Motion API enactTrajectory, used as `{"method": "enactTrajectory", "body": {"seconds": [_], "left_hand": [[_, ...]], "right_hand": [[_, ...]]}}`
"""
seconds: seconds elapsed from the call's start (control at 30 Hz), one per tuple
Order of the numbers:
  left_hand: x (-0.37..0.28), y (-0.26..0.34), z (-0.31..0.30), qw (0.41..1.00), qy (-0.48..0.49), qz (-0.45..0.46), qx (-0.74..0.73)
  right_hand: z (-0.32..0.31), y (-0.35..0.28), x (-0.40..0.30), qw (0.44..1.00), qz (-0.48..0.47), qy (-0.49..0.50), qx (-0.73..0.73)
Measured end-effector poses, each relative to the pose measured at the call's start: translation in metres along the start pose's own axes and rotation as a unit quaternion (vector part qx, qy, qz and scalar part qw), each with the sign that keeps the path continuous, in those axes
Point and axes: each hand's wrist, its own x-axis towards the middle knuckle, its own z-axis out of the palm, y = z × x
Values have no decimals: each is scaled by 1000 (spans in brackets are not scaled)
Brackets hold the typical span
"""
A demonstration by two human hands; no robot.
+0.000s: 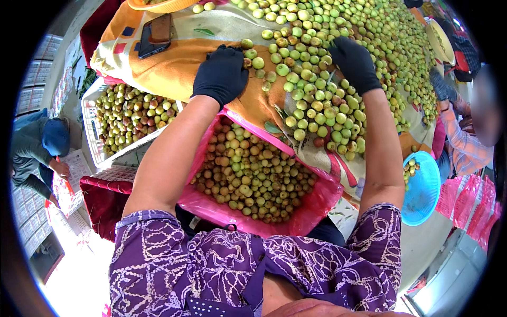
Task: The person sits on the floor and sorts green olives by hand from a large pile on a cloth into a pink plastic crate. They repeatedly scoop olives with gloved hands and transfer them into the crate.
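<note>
Both hands wear dark gloves. My left hand rests, fingers curled, on an orange-and-cream blanket, just left of a few loose jujubes; its palm is hidden. My right hand reaches down into the spread pile of green, partly brown jujubes. Its fingertips are among the fruit, and whether they grip one cannot be seen. Below the blanket's edge, in front of my body, stands a container lined with pink plastic, filled with browner jujubes.
A white plastic crate of jujubes stands at left. A smartphone lies on the blanket. At right are a blue basket with some fruit and a co-worker. Another person bends over a box at far left.
</note>
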Motion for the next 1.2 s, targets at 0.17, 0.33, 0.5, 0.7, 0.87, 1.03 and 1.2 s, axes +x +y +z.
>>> {"method": "enactTrajectory", "body": {"seconds": [0.17, 0.33, 0.5, 0.7, 0.87, 1.03, 1.2], "left_hand": [[-1, 0, 3, 1000, 22, -2, 5], [1, 1, 1, 1000, 14, 6, -12], [-1, -6, 7, 999, 23, 27, 0], [-3, -6, 4, 999, 27, 22, 23], [4, -4, 9, 1000, 0, 11, 13], [2, -4, 6, 999, -11, 20, 29], [3, -9, 10, 997, 34, 54, 32]], "right_hand": [[7, 20, -43, 977, -23, -170, -124], [29, 40, -58, 987, -32, -143, -71], [5, 17, -60, 998, -15, -14, -63], [-11, -126, -151, 994, -30, -76, 71], [16, -167, -121, 998, 20, -47, 29], [51, -194, -116, 994, 36, -103, 8], [56, -190, -133, 999, 6, -34, 42]]}}
